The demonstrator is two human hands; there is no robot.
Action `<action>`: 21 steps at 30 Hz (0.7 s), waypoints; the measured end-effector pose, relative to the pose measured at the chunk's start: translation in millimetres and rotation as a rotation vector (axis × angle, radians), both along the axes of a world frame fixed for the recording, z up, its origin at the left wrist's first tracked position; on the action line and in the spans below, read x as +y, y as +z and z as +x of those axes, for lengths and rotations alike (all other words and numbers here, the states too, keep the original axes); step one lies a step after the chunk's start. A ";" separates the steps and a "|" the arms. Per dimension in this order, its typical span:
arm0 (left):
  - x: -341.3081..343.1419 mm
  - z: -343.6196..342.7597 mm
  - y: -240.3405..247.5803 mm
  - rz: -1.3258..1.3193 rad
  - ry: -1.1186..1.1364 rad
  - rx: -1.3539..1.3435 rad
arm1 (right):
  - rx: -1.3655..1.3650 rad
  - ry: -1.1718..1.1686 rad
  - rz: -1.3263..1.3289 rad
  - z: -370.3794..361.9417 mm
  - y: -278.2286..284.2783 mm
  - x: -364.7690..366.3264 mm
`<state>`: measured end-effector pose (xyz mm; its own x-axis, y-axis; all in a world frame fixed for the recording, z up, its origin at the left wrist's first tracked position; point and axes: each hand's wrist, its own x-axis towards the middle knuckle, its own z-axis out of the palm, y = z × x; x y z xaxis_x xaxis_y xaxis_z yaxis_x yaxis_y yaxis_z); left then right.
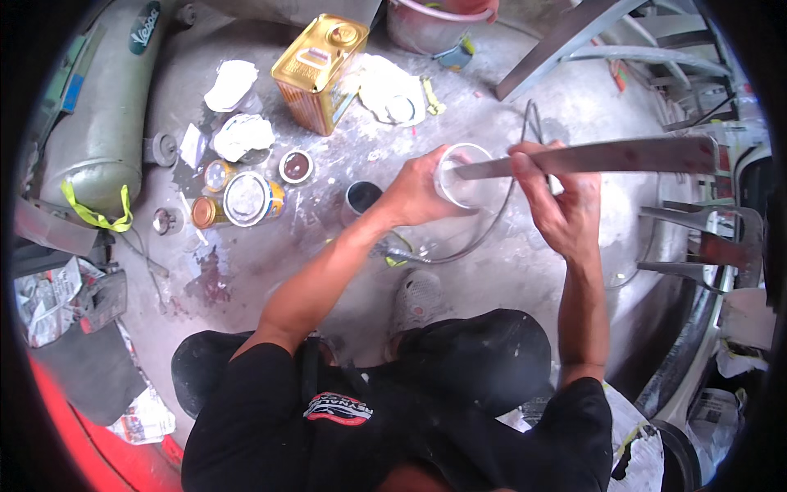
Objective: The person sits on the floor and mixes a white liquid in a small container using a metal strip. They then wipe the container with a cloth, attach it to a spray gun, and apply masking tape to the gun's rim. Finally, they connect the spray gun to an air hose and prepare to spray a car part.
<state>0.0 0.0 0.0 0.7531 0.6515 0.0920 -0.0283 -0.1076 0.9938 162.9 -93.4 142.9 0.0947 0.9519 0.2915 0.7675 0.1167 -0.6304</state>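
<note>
Near edge: we see the person's own black shirt and dark trousers, squatting; one grey perforated shoe (416, 297) between the knees.
Left hand (416, 195): forearm runs up from lower left; fingers clamped round the side of one clear plastic cup (465, 175), thumb and fingers wrapping its near-left wall.
Cup place: centre of scene, held above the concrete floor (328, 246), just right of the left palm, rim facing up.
Right hand (556, 205): closed on one long flat metal strip (590, 157), thumb on top, fingers curled under.
Strip vs grip: grip sits left of the strip's middle; its left tip reaches over the cup's mouth, the longer part runs right, well past the hand. We cannot tell if the tip touches the cup's bottom.
Just left of cup: one dark open can (361, 197) on the floor.
Left, mid-distance: one large tin with a silver lid (247, 198), three small round tins around it (296, 166), crumpled white rags (243, 135).
Far: one gold rectangular canister (320, 70), one bucket (426, 25) at top edge.
Far left: one grey-green tank (106, 107) lying on its side, with a yellow strap.
Right: grey metal frame pieces (697, 238).
</note>
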 end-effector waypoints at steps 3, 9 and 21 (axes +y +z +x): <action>22.6 4.8 23.4 -0.042 -0.063 -0.033 | -0.049 0.094 -0.104 -7.9 42.5 23.6; 64.8 -7.3 51.0 0.061 -0.136 -0.049 | -0.133 -0.101 -0.220 -48.6 68.1 54.3; 88.8 -33.1 24.5 0.016 0.008 -0.179 | -0.012 -0.058 -0.087 -68.1 28.0 73.2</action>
